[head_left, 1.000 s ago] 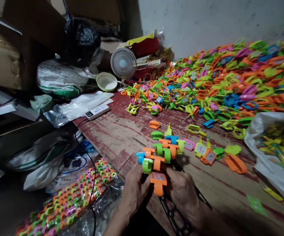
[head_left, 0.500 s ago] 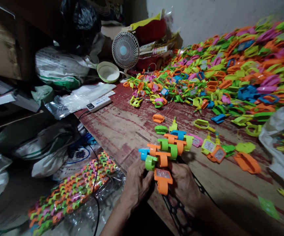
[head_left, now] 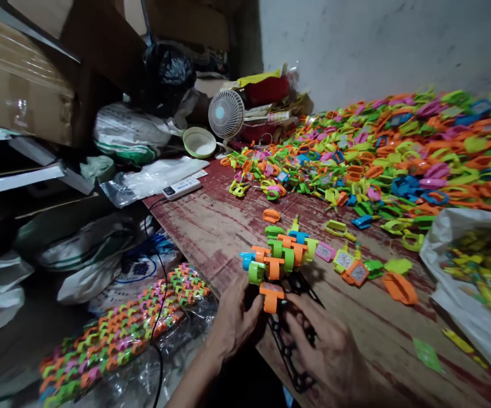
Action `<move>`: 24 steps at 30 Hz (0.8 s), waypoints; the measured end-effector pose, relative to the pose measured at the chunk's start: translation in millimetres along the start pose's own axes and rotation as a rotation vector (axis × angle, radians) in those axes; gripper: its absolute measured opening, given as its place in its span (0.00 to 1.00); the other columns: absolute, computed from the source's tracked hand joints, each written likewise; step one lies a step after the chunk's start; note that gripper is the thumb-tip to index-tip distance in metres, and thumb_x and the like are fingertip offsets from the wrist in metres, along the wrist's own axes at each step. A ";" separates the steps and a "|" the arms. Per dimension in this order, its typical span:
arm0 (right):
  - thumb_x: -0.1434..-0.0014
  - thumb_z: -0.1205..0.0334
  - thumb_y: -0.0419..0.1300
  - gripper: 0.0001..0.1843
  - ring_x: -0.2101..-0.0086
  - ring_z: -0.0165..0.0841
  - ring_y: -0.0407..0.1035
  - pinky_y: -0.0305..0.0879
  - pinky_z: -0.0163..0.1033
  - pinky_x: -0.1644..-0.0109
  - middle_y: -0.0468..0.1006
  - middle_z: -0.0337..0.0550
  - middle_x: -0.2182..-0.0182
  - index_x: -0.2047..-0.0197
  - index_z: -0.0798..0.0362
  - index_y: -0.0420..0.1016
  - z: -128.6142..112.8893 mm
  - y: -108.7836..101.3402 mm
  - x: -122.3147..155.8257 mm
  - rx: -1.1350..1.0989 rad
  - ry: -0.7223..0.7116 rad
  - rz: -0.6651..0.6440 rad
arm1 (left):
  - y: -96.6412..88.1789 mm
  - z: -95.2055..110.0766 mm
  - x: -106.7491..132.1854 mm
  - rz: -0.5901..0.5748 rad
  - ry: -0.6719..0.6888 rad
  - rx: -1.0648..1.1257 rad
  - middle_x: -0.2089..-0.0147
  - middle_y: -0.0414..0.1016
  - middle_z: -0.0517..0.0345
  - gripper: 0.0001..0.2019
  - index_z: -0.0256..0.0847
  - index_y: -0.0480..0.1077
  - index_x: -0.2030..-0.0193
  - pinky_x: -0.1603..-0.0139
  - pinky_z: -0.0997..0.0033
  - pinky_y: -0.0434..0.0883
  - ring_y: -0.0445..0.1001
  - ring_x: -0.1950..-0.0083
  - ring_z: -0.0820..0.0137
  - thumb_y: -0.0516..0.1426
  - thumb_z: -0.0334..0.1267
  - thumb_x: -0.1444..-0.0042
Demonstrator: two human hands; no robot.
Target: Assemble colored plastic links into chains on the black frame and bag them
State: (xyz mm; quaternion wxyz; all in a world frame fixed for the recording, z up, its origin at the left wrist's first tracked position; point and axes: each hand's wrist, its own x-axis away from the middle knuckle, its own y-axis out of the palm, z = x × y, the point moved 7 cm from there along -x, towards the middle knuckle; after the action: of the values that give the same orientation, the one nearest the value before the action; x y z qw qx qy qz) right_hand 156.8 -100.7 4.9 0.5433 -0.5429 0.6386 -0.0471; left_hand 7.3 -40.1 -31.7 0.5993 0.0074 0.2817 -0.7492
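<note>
Just in front of me, a black lattice-like plastic rack carries several toy watches in orange, green, blue and yellow, clustered at its far end. My left hand is closed at the rack's left side, its thumb close to the nearest orange toy watch. My right hand bends its fingers at the right side of that same watch, with fingertips against it. A green toy watch sits just beyond my left thumb. The left fingertips are hidden behind the rack and watches.
A big heap of toy watches covers the table's back and right. Loose watches, including an orange one, lie right of the rack. A white sack stands at right, a fan behind. Filled watch racks lie lower left.
The view has tilted up and shifted slightly. My right hand has drawn back a little from the nearest orange watch, which now sits lower and closer against the rack.
</note>
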 end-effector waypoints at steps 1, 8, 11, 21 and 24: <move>0.32 0.67 0.54 0.15 0.66 0.33 0.79 0.74 0.33 0.62 0.83 0.46 0.61 0.43 0.54 0.72 -2.6 3.0 0.0 -0.001 0.025 -0.005 | 0.9 -0.1 -0.3 0.014 0.012 -0.026 0.48 0.80 0.46 0.14 0.40 0.73 0.47 0.47 0.60 0.75 0.77 0.46 0.58 0.53 0.34 0.38; 0.37 0.67 0.51 0.14 0.73 0.35 0.78 0.71 0.32 0.71 0.81 0.44 0.71 0.59 0.51 0.79 -5.6 33.6 -13.1 -0.050 0.112 0.023 | 3.7 3.3 -3.1 0.073 0.100 -0.103 0.55 0.81 0.48 0.11 0.41 0.74 0.54 0.53 0.63 0.76 0.78 0.51 0.60 0.50 0.34 0.35; 0.37 0.68 0.52 0.15 0.68 0.35 0.80 0.74 0.32 0.65 0.84 0.46 0.66 0.55 0.52 0.79 4.9 38.8 -8.1 -0.102 0.163 0.021 | 2.4 7.1 -3.3 0.074 0.157 -0.128 0.58 0.81 0.51 0.10 0.41 0.73 0.58 0.55 0.65 0.76 0.79 0.57 0.63 0.50 0.32 0.35; 0.37 0.72 0.52 0.13 0.70 0.34 0.77 0.71 0.34 0.65 0.81 0.45 0.71 0.58 0.53 0.77 -1.5 46.4 -1.8 0.042 0.028 -0.011 | 2.0 9.4 -1.0 0.117 0.299 -0.202 0.69 0.78 0.56 0.10 0.44 0.70 0.66 0.56 0.68 0.77 0.79 0.61 0.65 0.49 0.28 0.43; 0.38 0.71 0.51 0.12 0.72 0.33 0.76 0.68 0.34 0.67 0.80 0.43 0.71 0.58 0.53 0.75 -7.3 47.0 -5.6 0.022 0.047 -0.029 | -3.5 15.1 0.0 0.162 0.335 -0.178 0.74 0.74 0.57 0.10 0.45 0.69 0.68 0.56 0.66 0.77 0.80 0.60 0.62 0.50 0.29 0.43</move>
State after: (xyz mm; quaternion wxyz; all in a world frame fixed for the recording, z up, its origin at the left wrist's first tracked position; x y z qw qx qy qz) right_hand 120.2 -81.3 -19.1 0.5333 -0.5448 0.6429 -0.0747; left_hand 9.0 -46.2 -17.6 0.6007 0.1013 0.4411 -0.6590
